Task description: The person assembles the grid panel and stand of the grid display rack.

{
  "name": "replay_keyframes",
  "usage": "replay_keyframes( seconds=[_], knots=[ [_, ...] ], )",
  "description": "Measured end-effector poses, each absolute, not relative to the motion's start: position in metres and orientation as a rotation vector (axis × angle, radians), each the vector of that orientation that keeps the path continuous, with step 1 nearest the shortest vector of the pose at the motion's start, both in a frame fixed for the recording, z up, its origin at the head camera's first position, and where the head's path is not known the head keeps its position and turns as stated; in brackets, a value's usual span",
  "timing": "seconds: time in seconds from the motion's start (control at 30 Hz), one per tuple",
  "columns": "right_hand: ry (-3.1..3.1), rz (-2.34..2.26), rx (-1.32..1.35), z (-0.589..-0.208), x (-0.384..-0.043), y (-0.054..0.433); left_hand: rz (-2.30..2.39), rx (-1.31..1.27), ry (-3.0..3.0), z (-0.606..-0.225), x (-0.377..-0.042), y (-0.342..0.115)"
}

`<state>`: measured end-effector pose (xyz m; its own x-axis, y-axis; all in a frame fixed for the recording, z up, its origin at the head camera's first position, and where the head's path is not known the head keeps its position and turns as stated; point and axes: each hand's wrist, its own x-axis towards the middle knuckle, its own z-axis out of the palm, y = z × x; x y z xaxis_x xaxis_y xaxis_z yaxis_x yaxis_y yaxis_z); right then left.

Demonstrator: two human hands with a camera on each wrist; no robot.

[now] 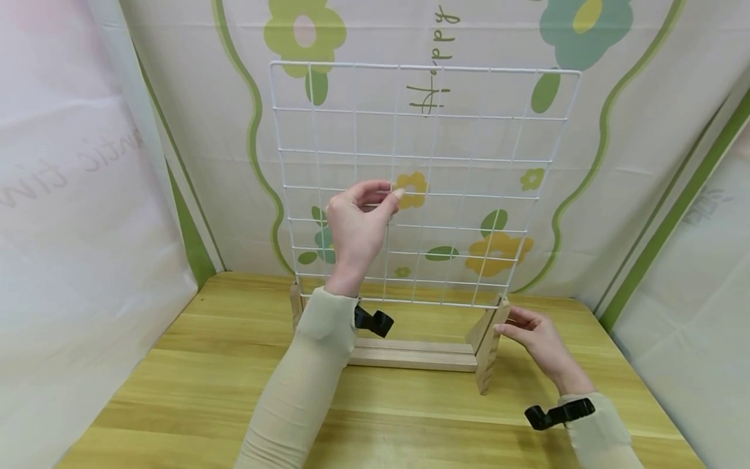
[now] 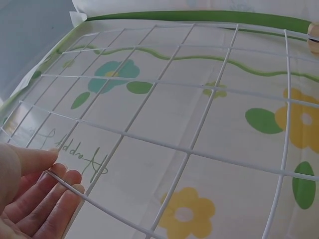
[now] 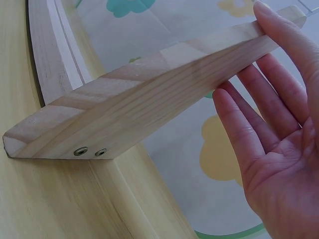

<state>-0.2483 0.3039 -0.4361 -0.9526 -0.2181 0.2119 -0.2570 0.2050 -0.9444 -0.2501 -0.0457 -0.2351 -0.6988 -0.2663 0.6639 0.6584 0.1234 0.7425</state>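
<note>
A white wire grid panel [image 1: 451,195] stands upright with its lower edge in a wooden stand [image 1: 410,358]. Near the panel's middle, my left hand [image 1: 360,221] pinches one of its wires between thumb and fingers. The left wrist view shows that wire [image 2: 114,214] running out from the fingertips [image 2: 72,179]. At the stand's right end, my right hand [image 1: 541,342] holds the slanted wooden side piece [image 1: 491,348] near its top. In the right wrist view the thumb [image 3: 284,30] lies on the front edge of that side piece, with the fingers behind it.
The stand rests on a wood-grain table [image 1: 404,417]. Behind the grid hangs a white cloth [image 1: 375,39] printed with flowers and lettering. More cloth walls [image 1: 82,169] close in both sides. Two screw heads [image 3: 80,151] show low on the side piece.
</note>
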Motion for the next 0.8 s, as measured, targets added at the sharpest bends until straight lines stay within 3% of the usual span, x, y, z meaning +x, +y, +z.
replay_keyframes(
  seconds=[0.8],
  knots=[
    [-2.421, 1.925, 0.478, -0.4353, -0.2467, 0.3036, -1.663, -0.401, -1.675, -0.2454, -0.2483, -0.0471]
  ],
)
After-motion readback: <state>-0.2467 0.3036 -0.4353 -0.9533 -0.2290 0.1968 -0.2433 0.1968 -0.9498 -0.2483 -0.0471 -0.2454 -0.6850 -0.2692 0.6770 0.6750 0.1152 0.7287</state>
